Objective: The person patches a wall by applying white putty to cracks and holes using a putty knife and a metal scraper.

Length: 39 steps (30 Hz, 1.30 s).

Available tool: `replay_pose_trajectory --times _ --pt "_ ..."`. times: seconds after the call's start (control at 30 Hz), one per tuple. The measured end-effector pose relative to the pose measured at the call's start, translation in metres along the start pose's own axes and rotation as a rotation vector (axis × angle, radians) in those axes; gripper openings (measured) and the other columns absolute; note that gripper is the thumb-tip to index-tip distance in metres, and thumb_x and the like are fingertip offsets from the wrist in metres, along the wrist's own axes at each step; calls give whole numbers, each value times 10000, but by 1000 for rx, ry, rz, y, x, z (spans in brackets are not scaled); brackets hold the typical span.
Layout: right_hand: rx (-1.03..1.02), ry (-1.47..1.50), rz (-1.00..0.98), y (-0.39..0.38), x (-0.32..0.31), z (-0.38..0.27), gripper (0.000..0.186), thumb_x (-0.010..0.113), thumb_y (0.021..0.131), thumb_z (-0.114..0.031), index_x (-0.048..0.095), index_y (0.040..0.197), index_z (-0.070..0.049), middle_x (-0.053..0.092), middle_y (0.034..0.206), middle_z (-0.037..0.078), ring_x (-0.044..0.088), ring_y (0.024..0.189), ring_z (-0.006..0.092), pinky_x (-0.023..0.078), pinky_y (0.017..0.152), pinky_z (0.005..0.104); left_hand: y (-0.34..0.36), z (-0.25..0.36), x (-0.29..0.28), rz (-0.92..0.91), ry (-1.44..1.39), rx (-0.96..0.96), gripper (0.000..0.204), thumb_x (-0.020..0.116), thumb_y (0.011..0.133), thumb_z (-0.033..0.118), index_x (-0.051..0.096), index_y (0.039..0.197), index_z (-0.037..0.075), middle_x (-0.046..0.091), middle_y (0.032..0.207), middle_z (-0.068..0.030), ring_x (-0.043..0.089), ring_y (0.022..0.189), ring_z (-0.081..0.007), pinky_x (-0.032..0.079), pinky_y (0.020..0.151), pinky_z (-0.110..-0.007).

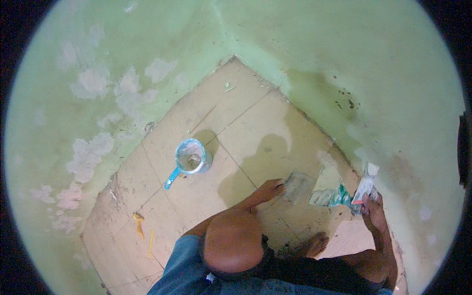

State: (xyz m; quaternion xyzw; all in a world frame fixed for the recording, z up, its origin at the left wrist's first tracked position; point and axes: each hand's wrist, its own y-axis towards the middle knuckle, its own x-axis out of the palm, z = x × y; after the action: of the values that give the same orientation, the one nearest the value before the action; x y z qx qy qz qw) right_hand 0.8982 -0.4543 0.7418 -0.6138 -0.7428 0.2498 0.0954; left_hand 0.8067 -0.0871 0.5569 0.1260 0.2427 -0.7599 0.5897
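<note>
My left hand (272, 190) is low over the floor, its fingers closed at the edge of a thin grey flat piece (299, 186) whose kind I cannot make out. My right hand (374, 211) is closed near the right wall, gripping a scraper (365, 189) smeared with white paste. Beside it, a putty knife with a green handle (340, 196) and a wide, pale, wedge-shaped blade (328, 183) points toward my left hand. Its handle end meets my right fingers; whether they grip it too is hard to tell.
A blue mug with a handle (193, 156), paste-smeared inside, stands on the tiled floor (246, 132). A yellow scrap (139, 225) and a thin yellow stick (151, 244) lie left. Green walls with pale patches (91, 152) meet in the corner ahead. My bare knee (233, 241) is in front.
</note>
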Motion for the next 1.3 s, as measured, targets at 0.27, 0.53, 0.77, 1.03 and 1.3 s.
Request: replay_pose_trajectory --times 0.27,0.53,0.77,1.03,1.3 --pt "-31 119 50 -34 -13 53 355 573 916 -295 475 1114 -18 549 860 64 552 728 157 475 607 320 9 -9 -11 96 -40 52 373 522 945 314 501 1249 98 698 904 -113 667 797 -322 507 783 -423" --pt "-124 420 -85 -8 18 68 281 558 941 -224 489 1138 -35 557 873 26 540 721 117 464 620 285 13 20 -31 253 82 -55 262 596 907 213 621 971 -39 626 1079 -167 556 1131 -302 405 998 -430" --pt "-173 406 18 5 77 70 320 567 942 -288 544 1153 -48 567 873 -16 498 731 72 425 644 239 -4 88 2 20 -253 116 493 694 832 217 489 1238 23 409 1400 -168 359 1338 -291 307 1081 -408" --pt "-80 527 -45 19 162 70 294 557 958 -272 504 1145 -50 550 877 -19 482 686 73 414 590 240 23 118 24 72 -982 -12 431 618 911 248 429 1217 11 576 1085 -98 568 1004 -190 472 871 -341" --pt "-167 52 41 60 137 123 486 559 931 -327 427 1294 -32 557 1172 135 530 1054 261 458 869 382 5 86 -6 335 -741 -300 218 610 916 242 538 918 36 592 719 -41 570 614 -107 446 524 -270"
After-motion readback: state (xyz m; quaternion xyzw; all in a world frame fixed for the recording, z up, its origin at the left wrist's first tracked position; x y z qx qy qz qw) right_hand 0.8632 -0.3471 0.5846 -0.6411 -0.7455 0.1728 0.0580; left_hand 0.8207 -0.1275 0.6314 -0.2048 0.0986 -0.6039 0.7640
